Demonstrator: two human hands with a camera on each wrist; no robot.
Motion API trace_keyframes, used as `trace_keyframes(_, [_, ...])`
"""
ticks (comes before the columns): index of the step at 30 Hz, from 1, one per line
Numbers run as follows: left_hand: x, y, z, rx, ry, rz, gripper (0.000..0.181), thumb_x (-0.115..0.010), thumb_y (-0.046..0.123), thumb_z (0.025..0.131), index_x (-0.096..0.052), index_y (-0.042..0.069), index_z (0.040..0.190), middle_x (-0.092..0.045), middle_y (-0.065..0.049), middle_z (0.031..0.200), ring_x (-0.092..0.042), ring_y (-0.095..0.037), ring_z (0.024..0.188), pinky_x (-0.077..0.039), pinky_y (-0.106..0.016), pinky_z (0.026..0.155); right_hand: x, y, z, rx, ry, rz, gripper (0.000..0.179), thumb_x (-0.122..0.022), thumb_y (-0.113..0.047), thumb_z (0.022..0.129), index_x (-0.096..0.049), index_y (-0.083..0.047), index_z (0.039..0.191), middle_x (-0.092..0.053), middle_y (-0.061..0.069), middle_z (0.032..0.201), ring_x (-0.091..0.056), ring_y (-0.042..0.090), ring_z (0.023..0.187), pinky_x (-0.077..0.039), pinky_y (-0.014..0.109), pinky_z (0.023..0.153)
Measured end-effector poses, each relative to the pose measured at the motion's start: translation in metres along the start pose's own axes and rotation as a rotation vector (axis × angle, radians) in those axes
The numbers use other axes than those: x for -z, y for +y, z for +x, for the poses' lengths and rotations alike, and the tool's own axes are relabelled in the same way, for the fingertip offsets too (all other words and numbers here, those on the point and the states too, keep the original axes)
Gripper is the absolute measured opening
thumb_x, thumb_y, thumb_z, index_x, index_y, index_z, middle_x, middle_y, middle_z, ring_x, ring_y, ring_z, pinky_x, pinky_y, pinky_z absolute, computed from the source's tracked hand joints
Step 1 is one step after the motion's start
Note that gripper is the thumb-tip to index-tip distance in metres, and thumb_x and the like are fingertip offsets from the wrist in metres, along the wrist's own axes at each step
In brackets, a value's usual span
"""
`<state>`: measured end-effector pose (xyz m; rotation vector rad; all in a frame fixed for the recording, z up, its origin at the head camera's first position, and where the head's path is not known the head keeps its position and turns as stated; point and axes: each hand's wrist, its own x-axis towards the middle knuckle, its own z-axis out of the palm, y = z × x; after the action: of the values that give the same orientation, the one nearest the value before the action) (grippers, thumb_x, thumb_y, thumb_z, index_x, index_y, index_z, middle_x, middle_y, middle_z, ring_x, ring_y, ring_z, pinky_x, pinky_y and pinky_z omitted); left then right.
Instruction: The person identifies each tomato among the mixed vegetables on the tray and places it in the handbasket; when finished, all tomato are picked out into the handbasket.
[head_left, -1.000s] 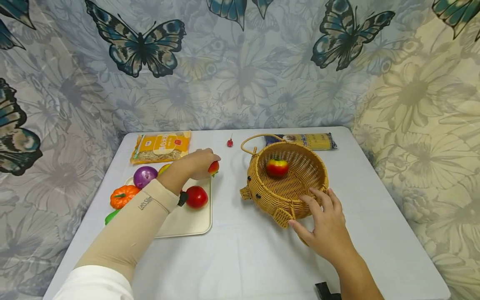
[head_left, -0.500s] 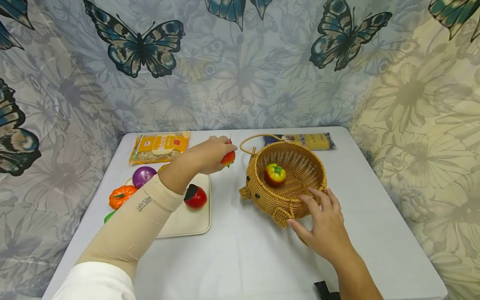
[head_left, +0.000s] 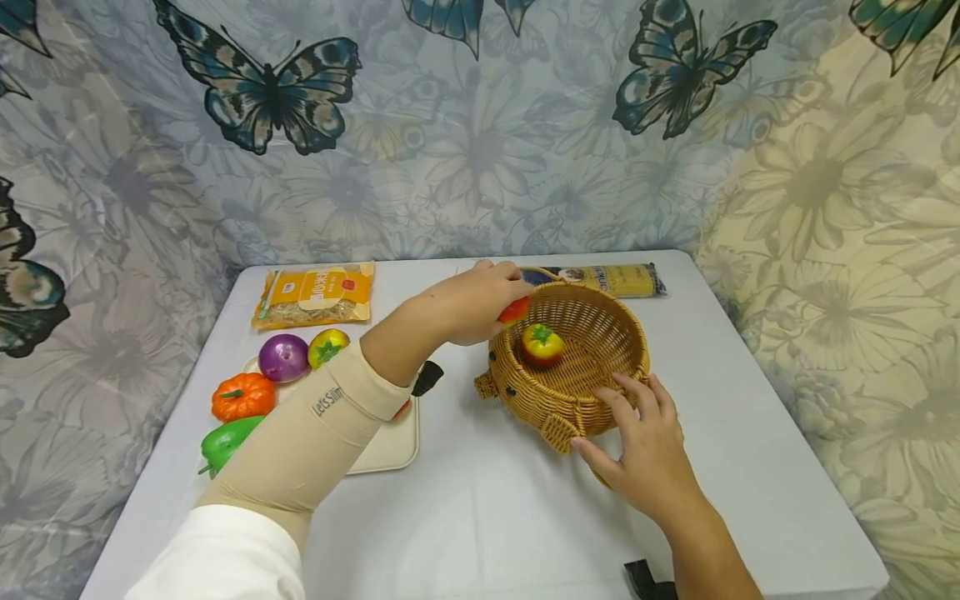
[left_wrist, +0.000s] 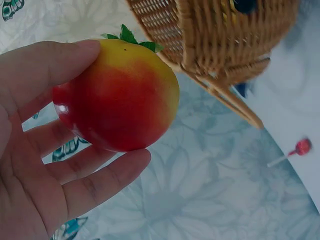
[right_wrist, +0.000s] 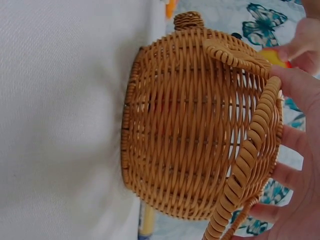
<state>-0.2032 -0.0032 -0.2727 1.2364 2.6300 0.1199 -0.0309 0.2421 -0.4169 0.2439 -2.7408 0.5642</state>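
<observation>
My left hand (head_left: 483,302) holds a red-and-yellow toy tomato (left_wrist: 117,97) between thumb and fingers, its green leaves pointing up in the left wrist view. This hand hangs at the left rim of a wicker basket (head_left: 525,392), which has an animal face. Inside the basket sits a similar tomato (head_left: 542,346), leafy end up. My right hand (head_left: 645,450) grips the near right rim, with the thumb outside and the fingers over the edge. From the right wrist view, the basket's coiled handle (right_wrist: 245,165) runs past that hand.
A cream tray (head_left: 390,450) at left is partly hidden by my left arm. Around it lie a purple onion (head_left: 283,358), an orange pumpkin (head_left: 243,397), a green pepper (head_left: 225,443) and a yellow-green fruit (head_left: 327,346). Packets of grain (head_left: 315,296) and pasta (head_left: 622,280) lie at the back.
My left hand has carried the toy tomato rightward from above the tray to the basket's left rim. The tomato inside the basket has rolled over, leafy end up. My right hand stays on the rim.
</observation>
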Motion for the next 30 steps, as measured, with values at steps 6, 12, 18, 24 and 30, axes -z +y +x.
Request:
trace_keyframes(6, [-0.006, 0.022, 0.016, -0.044, -0.012, 0.047, 0.060, -0.067, 0.021, 0.099, -0.045, 0.024, 0.155, -0.045, -0.006, 0.151, -0.046, -0.027, 0.132, -0.049, -0.034, 0.104, 0.000, 0.001, -0.001, -0.002, 0.005, 0.012, 0.066, -0.088, -0.035, 0.077, -0.058, -0.015, 0.132, -0.045, 0.021, 0.147, -0.025, 0.064, 0.140, -0.031, 0.089, 0.091])
trace_keyframes(12, [-0.022, 0.037, 0.033, -0.075, -0.050, 0.051, 0.064, -0.068, 0.023, 0.099, -0.041, 0.027, 0.157, -0.040, -0.005, 0.156, -0.043, -0.027, 0.136, -0.050, -0.036, 0.104, -0.001, 0.002, -0.002, -0.010, -0.001, 0.014, 0.066, -0.088, -0.036, 0.078, -0.058, -0.014, 0.132, -0.044, 0.021, 0.148, -0.024, 0.063, 0.141, -0.031, 0.089, 0.091])
trace_keyframes(18, [-0.040, 0.042, 0.041, -0.094, -0.067, 0.073, 0.063, -0.068, 0.027, 0.099, -0.043, 0.027, 0.156, -0.041, -0.006, 0.156, -0.045, -0.027, 0.135, -0.050, -0.035, 0.105, 0.000, 0.002, -0.001, -0.003, -0.013, 0.009, 0.066, -0.087, -0.037, 0.079, -0.058, -0.013, 0.133, -0.043, 0.020, 0.150, -0.023, 0.064, 0.141, -0.031, 0.089, 0.091])
trace_keyframes(24, [-0.054, 0.042, 0.045, -0.092, -0.077, 0.078, 0.065, -0.070, 0.028, 0.098, -0.043, 0.027, 0.156, -0.044, -0.005, 0.153, -0.047, -0.025, 0.131, -0.051, -0.033, 0.103, -0.001, 0.001, -0.001, -0.010, -0.019, 0.014, 0.067, -0.087, -0.037, 0.079, -0.058, -0.014, 0.134, -0.043, 0.020, 0.150, -0.023, 0.063, 0.142, -0.031, 0.089, 0.092])
trace_keyframes(30, [-0.057, 0.043, 0.048, -0.074, -0.106, 0.055, 0.067, -0.071, 0.028, 0.098, -0.041, 0.028, 0.157, -0.040, -0.005, 0.157, -0.042, -0.030, 0.141, -0.051, -0.039, 0.105, -0.001, 0.001, -0.002, -0.021, -0.018, 0.011, 0.066, -0.087, -0.037, 0.079, -0.058, -0.014, 0.134, -0.043, 0.019, 0.150, -0.023, 0.062, 0.142, -0.030, 0.088, 0.093])
